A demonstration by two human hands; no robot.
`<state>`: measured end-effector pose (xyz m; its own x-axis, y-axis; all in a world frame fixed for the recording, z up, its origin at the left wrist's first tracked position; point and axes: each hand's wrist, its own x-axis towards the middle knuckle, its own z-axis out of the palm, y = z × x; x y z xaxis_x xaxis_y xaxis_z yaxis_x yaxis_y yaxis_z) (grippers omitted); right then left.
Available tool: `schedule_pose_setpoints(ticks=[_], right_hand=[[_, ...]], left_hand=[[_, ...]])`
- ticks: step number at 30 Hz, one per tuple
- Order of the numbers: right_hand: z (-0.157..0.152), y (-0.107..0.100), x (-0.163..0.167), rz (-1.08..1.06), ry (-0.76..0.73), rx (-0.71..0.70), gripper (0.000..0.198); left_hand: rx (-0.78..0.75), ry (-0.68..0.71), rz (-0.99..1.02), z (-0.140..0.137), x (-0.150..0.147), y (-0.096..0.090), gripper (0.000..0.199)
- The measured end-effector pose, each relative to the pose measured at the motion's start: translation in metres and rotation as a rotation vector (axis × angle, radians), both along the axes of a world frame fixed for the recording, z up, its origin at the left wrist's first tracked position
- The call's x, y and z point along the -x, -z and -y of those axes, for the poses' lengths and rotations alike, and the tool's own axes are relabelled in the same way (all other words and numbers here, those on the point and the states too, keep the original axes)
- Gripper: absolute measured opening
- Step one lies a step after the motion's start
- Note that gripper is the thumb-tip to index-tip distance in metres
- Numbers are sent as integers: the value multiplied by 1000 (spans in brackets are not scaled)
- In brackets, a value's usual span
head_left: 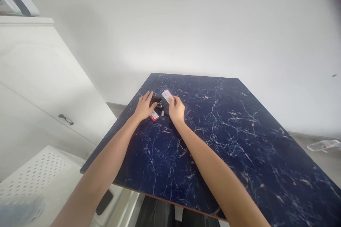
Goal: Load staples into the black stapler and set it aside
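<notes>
My right hand (177,110) pinches a small white card-like packet with a red edge (167,95), held tilted just above the table. My left hand (144,106) lies with fingers stretched out beside and partly over a small black object with metallic bits (160,105), whose kind I cannot make out. A red-and-white packet (154,116) is by the left thumb, partly covered by the hand. Between the hands lies a tiny light-grey piece (162,114). Another dark item next to the right hand is mostly hidden.
The dark blue marble-patterned table (226,131) reaches back to a white wall (186,25). A white cabinet (39,78) stands at the left, above a white perforated surface (37,170). A black phone-like object (104,202) lies below the table's left edge. Clear plastic (323,145) is at far right.
</notes>
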<state>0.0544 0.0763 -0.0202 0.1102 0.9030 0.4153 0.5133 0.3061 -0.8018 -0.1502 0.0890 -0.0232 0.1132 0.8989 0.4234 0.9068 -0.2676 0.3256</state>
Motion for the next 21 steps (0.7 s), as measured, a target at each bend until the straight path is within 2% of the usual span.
schedule_pose_setpoints(ticks=[2, 3, 4, 6, 9, 11, 13, 17, 19, 21], right_hand=[[-6, 2, -8, -54, 112, 51, 40], [-9, 3, -10, -21, 122, 49, 39], [-11, 5, -11, 50, 92, 36, 36], [-13, 9, -9, 247, -59, 9, 31], [-11, 12, 0, 447, -285, -20, 40], [-7, 11, 2, 438, -321, -41, 48], [0, 9, -1, 377, -289, -38, 50], [25, 9, -31, 399, -224, -56, 47], [42, 11, -57, 509, -271, -135, 48], [59, 11, -88, 582, -305, -192, 46]], left_hand=[[46, 38, 5, 1, 1, -1, 60], [52, 44, 18, 1, 2, -1, 58], [50, 49, 33, 1, 2, -2, 54], [34, 74, 59, 0, 3, -3, 49], [-12, 114, 104, -1, 1, -3, 44], [-43, 106, 118, 0, -1, -2, 43], [-92, 65, 103, 2, -3, -2, 42], [-295, 43, 81, 14, -15, -13, 39], [-366, 111, 77, 26, -30, -21, 37], [-365, 202, 67, 41, -54, -25, 37]])
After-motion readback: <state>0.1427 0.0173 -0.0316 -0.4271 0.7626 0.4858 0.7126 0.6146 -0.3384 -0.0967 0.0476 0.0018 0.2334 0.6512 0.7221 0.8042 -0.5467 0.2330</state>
